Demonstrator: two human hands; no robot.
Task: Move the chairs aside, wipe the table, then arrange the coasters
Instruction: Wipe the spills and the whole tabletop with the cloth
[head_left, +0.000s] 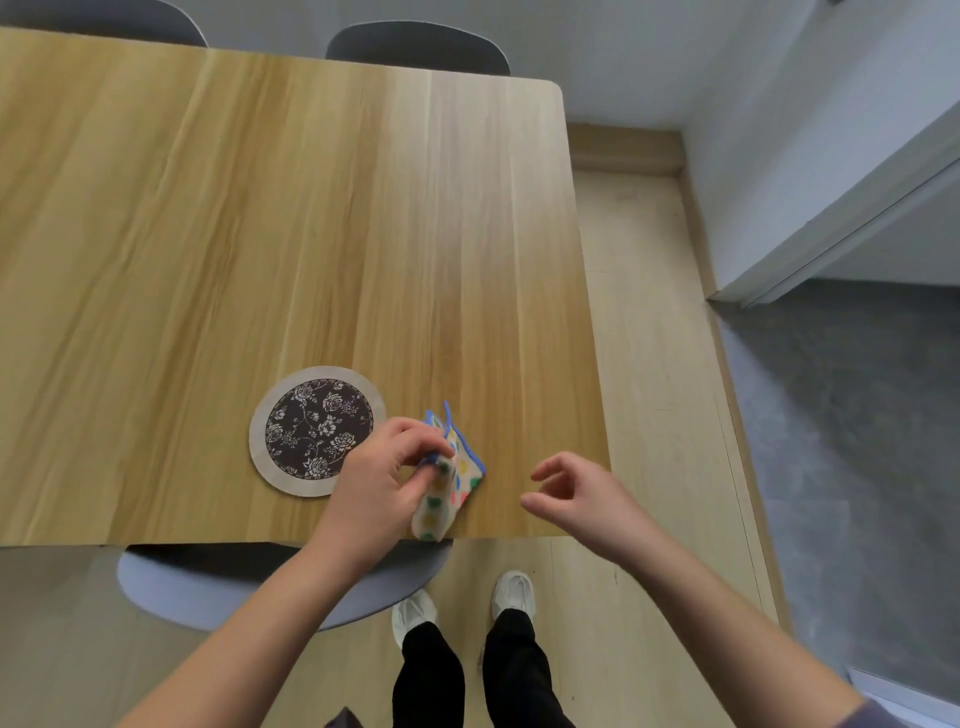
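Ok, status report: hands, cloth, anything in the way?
Left hand grips spotted cloth on table, near edge. Right hand open, empty. Floral coaster left of cloth; grey chair tucked under.

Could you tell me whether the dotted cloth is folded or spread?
Folded: the blue-edged dotted cloth lies in layers, pinched by the left hand.

The left hand (374, 473) covers part of the cloth (460, 480). The table (311, 208), cut off at 9 o'clock, hides most of the 12 o'clock chair (415, 49).
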